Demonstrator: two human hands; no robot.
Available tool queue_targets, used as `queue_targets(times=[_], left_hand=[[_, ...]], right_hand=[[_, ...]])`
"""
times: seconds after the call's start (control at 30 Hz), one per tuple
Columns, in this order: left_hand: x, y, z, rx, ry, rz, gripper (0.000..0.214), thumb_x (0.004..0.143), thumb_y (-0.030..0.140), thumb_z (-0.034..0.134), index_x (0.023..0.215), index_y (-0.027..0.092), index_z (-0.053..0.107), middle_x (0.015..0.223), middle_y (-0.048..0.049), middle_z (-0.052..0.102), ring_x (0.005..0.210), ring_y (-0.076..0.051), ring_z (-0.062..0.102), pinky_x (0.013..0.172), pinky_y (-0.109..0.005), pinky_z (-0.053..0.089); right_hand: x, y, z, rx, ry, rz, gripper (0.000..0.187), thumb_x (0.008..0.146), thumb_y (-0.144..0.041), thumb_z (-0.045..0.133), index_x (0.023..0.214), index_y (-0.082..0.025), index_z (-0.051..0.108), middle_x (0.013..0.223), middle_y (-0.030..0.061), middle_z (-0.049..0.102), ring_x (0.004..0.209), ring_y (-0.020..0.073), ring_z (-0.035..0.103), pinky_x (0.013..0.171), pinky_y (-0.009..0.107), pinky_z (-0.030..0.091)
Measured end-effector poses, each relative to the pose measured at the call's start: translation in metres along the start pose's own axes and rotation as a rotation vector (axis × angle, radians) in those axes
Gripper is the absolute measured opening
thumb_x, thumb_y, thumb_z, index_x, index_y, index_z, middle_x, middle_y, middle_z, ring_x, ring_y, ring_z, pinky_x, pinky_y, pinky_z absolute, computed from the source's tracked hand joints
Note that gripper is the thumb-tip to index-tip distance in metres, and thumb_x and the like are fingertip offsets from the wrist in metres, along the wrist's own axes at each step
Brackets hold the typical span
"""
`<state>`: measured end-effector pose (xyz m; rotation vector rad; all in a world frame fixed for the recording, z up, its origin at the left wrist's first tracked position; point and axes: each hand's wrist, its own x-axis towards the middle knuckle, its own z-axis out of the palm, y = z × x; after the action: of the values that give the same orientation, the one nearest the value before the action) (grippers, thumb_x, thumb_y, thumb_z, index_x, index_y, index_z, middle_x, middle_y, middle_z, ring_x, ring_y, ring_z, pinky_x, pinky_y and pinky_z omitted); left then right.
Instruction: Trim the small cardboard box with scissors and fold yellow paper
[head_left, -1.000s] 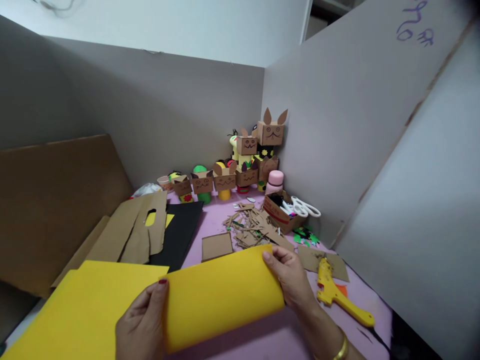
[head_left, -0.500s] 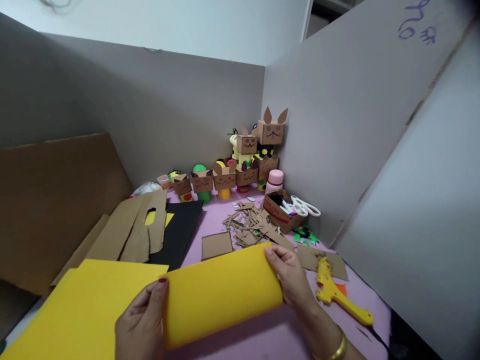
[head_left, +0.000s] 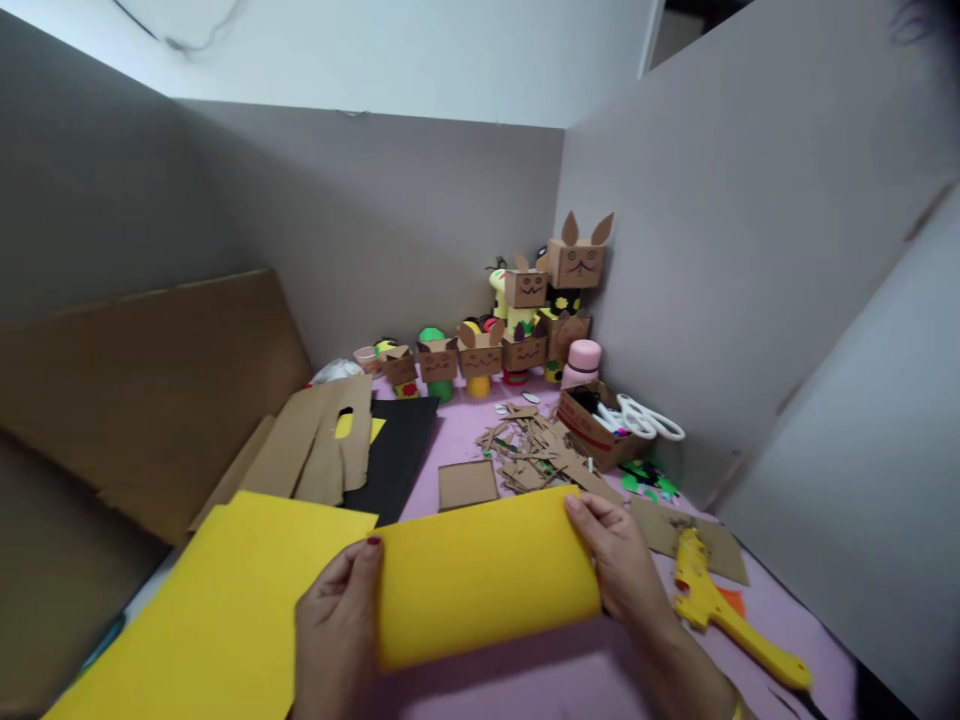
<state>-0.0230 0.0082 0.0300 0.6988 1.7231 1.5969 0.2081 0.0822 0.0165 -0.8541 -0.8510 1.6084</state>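
Note:
Between my two hands a yellow foam or paper sheet (head_left: 484,580) is stretched out above the table, its lower edge curving. My left hand (head_left: 337,620) pinches its left end, thumb on top. At the right end, my right hand (head_left: 611,550) grips the upper corner with the thumb in front and the fingers behind. Larger yellow sheets (head_left: 217,610) lie on the table at the left, partly hidden by my left hand. A small square of cardboard (head_left: 467,484) lies just beyond the held sheet.
A yellow glue gun (head_left: 739,620) rests at the right by a cardboard piece (head_left: 720,545). Cardboard scraps (head_left: 536,450) are heaped mid-table. Scissors (head_left: 645,415) stick out of a small box (head_left: 592,435). Cardboard animal figures (head_left: 480,355) stand at the back; torn cardboard (head_left: 300,440) lies left.
The view has swung left, so everything sits further right in the picture. Both hands keep their hold on the yellow sheet, which stays nearly as it was.

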Motion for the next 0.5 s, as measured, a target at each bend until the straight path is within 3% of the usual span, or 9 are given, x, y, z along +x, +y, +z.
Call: queue_targets(times=[0.2, 0.5], left_hand=[[-0.002, -0.011, -0.001, -0.088, -0.093, 0.071, 0.033, 0.075, 0.049, 0.062, 0.070, 0.017, 0.061, 0.061, 0.0023, 0.058, 0.060, -0.014, 0.051, 0.053, -0.020, 0.040], [-0.005, -0.009, -0.002, -0.142, -0.133, 0.085, 0.034, 0.077, 0.048, 0.062, 0.067, 0.016, 0.058, 0.063, 0.0019, 0.056, 0.061, -0.012, 0.048, 0.054, -0.019, 0.037]], right_hand=[[-0.003, 0.004, -0.008, -0.008, 0.071, 0.111, 0.032, 0.063, -0.042, 0.080, 0.083, -0.019, 0.072, 0.076, 0.0038, 0.075, 0.066, 0.0225, 0.069, 0.056, 0.027, 0.054], [-0.006, 0.001, -0.007, -0.108, 0.102, 0.116, 0.034, 0.057, -0.042, 0.082, 0.082, -0.020, 0.074, 0.075, 0.0054, 0.075, 0.065, 0.0253, 0.070, 0.054, 0.029, 0.056]])
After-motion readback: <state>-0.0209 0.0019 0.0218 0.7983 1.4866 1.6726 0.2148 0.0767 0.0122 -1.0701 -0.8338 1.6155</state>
